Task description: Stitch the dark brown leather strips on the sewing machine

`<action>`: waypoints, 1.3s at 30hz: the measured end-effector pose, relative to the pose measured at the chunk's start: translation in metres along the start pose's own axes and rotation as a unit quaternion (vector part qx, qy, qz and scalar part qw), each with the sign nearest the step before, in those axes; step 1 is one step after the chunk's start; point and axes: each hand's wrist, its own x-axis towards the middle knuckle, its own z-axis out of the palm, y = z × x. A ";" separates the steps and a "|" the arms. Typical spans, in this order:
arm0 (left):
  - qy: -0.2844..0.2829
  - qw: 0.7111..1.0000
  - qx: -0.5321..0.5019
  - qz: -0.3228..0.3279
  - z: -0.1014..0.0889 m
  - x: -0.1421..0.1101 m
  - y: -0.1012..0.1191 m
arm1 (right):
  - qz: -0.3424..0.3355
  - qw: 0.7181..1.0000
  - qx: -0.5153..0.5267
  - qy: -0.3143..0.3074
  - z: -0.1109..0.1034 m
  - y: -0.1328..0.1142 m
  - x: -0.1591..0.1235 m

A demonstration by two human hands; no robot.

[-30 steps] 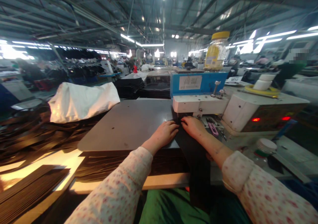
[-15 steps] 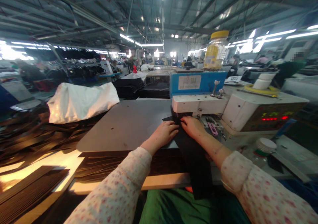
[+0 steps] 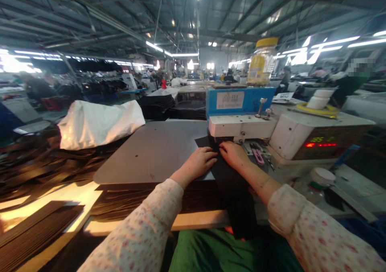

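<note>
A long black strip of material [image 3: 233, 191] runs from my lap up onto the grey machine table [image 3: 157, 151] and under the head of the white and blue sewing machine [image 3: 241, 125]. My left hand [image 3: 199, 162] lies on the strip's left edge, fingers curled down on it. My right hand [image 3: 233, 153] presses on the strip just in front of the machine head, fingertips together. The far end of the strip pokes out to the left of the machine head.
Stacks of black strips [image 3: 36, 231] lie at the left and under the table edge [image 3: 144, 201]. A white bag [image 3: 99, 123] sits behind. A yellow-lidded jar [image 3: 261, 62] stands on the machine, pink snips [image 3: 258, 156] at its base, and a control box [image 3: 319, 137] with red digits at right.
The black strip has fed forward under the machine head, with more of it showing to the left and less hanging over my lap. Both hands stayed in place. The red digits changed.
</note>
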 end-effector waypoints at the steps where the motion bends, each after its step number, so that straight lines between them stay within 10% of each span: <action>1: 0.000 1.000 -0.001 0.000 -0.001 0.000 0.000 | -0.001 1.000 0.000 0.001 0.000 0.000 0.000; 39: 0.004 1.000 -0.011 -0.006 -0.001 0.000 0.002 | -0.005 1.000 0.009 0.011 0.002 0.001 0.000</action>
